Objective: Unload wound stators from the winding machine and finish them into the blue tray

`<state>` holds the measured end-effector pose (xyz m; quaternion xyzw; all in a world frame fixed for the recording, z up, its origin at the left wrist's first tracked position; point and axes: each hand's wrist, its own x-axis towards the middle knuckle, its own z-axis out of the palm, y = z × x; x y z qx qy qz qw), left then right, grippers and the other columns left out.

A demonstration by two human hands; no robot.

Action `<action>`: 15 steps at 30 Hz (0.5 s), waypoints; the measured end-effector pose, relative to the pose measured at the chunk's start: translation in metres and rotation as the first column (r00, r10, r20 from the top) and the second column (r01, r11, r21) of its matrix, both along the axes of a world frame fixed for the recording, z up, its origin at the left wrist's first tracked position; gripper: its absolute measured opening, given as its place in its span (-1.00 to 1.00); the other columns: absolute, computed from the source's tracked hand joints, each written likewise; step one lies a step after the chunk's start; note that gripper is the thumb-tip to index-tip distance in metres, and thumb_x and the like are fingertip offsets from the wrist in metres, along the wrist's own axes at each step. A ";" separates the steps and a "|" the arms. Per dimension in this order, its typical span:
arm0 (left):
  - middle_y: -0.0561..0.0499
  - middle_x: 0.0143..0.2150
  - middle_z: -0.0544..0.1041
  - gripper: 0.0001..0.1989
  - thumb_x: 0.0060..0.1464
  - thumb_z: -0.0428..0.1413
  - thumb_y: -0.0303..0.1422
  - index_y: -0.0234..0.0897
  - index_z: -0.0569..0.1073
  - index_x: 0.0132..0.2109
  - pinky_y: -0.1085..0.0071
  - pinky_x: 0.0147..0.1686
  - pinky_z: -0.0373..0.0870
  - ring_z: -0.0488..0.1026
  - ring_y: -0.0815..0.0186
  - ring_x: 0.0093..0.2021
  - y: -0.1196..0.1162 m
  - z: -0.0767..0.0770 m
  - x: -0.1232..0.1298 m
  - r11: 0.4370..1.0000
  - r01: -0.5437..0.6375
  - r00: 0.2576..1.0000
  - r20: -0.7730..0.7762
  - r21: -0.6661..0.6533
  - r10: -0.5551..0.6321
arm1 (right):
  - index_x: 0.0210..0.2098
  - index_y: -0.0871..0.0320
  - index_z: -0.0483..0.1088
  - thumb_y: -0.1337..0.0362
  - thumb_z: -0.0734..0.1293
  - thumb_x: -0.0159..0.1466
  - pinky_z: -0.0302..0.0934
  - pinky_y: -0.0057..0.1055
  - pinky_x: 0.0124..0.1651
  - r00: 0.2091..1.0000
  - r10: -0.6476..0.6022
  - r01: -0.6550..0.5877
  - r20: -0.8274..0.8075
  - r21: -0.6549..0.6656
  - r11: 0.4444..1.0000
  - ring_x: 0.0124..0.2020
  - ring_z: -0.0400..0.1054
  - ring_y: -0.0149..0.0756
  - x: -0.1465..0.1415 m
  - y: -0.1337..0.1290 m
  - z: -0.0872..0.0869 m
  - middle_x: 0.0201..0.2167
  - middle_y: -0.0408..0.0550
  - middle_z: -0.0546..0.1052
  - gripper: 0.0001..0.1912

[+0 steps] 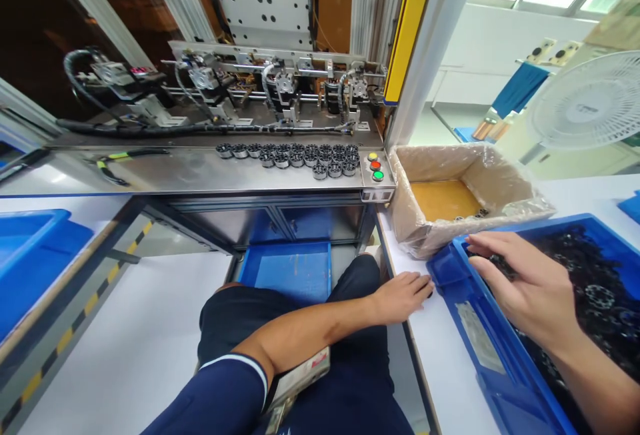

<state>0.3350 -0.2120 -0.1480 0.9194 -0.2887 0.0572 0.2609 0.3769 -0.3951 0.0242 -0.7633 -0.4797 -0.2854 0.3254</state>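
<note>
My left hand point(401, 296) rests at the edge of the white table on the right, its fingers bent down. A bit of something dark shows by its fingertips; the rest is hidden under them. Above the near side of a blue bin point(453, 268), my right hand point(530, 281) is curled around some small black parts, partly visible between thumb and fingers. Loose black plastic parts point(600, 296) fill the bin, several of them ring-shaped. Round black parts point(296, 157) stand grouped on the steel ledge of the machine.
A plastic-lined cardboard box point(425, 231) with a few parts inside stands behind the bin. Yellow, red and green buttons point(375, 165) sit at the ledge's right end. Pliers point(113, 165) lie on its left. Another blue tray point(285, 268) is below the machine; a fan point(587, 108) stands right.
</note>
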 end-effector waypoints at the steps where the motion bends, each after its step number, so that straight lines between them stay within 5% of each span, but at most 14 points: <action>1: -0.39 0.24 0.46 -0.59 0.27 0.13 -0.41 -0.43 0.37 0.22 0.06 0.25 0.37 0.43 -0.01 0.28 0.000 0.000 0.003 0.999 -0.020 1.000 -0.017 -0.030 0.019 | -0.04 0.12 0.48 0.29 0.40 0.34 0.39 -0.37 0.01 1.000 0.013 -0.013 0.010 -0.011 1.000 -0.16 0.50 -0.31 0.001 0.001 -0.002 -0.15 -0.06 0.59 -0.80; 6: -0.31 0.11 0.55 -0.51 0.31 0.10 -0.38 -0.39 0.20 0.30 0.26 0.05 0.50 0.57 0.14 0.09 0.006 0.030 0.000 0.952 -0.127 0.991 -0.084 -0.279 0.107 | 0.05 0.12 0.43 0.25 0.37 0.36 0.41 -0.42 0.03 0.983 0.170 -0.182 -0.067 -0.274 0.945 -0.06 0.48 -0.31 0.004 0.001 -0.009 -0.05 -0.01 0.53 -0.72; 9: -0.23 0.04 0.59 -0.52 0.38 0.01 -0.36 -0.31 0.07 0.34 0.40 -0.08 0.51 0.61 0.27 -0.03 0.018 0.063 -0.019 0.861 -0.075 0.991 -0.130 -0.503 0.010 | 0.15 0.12 0.36 0.26 0.30 0.41 0.41 -0.49 0.00 0.961 0.258 -0.275 -0.094 -0.356 0.893 -0.02 0.46 -0.35 -0.002 0.003 -0.010 -0.02 0.02 0.49 -0.67; 12: -0.22 -0.02 0.62 -0.53 0.32 0.11 -0.23 -0.33 0.22 0.25 0.36 -0.08 0.52 0.62 0.26 -0.09 0.032 0.094 -0.041 0.689 -0.002 0.987 -0.111 -0.725 -0.113 | 0.09 0.14 0.36 0.34 0.24 0.44 0.37 -0.61 -0.05 0.949 0.311 -0.310 -0.047 -0.292 0.905 -0.11 0.44 -0.44 -0.016 0.009 -0.004 -0.13 -0.02 0.48 -0.76; 13: -0.25 0.00 0.62 -0.51 0.27 0.17 -0.18 -0.35 0.30 0.21 0.32 -0.03 0.52 0.62 0.22 -0.05 0.037 0.102 -0.046 0.669 0.026 0.992 -0.064 -0.743 -0.109 | 0.07 0.15 0.36 0.36 0.23 0.45 0.36 -0.63 -0.05 0.948 0.317 -0.313 -0.033 -0.276 0.909 -0.12 0.44 -0.46 -0.021 0.012 -0.001 -0.15 -0.02 0.47 -0.78; 15: -0.28 0.05 0.61 -0.51 0.17 0.25 -0.14 -0.37 0.44 0.13 0.28 0.10 0.50 0.59 0.17 0.05 0.044 0.113 -0.054 0.716 0.084 0.996 0.065 -0.692 -0.055 | 0.03 0.17 0.36 0.38 0.23 0.45 0.34 -0.65 -0.04 0.948 0.317 -0.311 -0.018 -0.265 0.913 -0.14 0.43 -0.47 -0.031 0.017 0.005 -0.16 -0.01 0.47 -0.81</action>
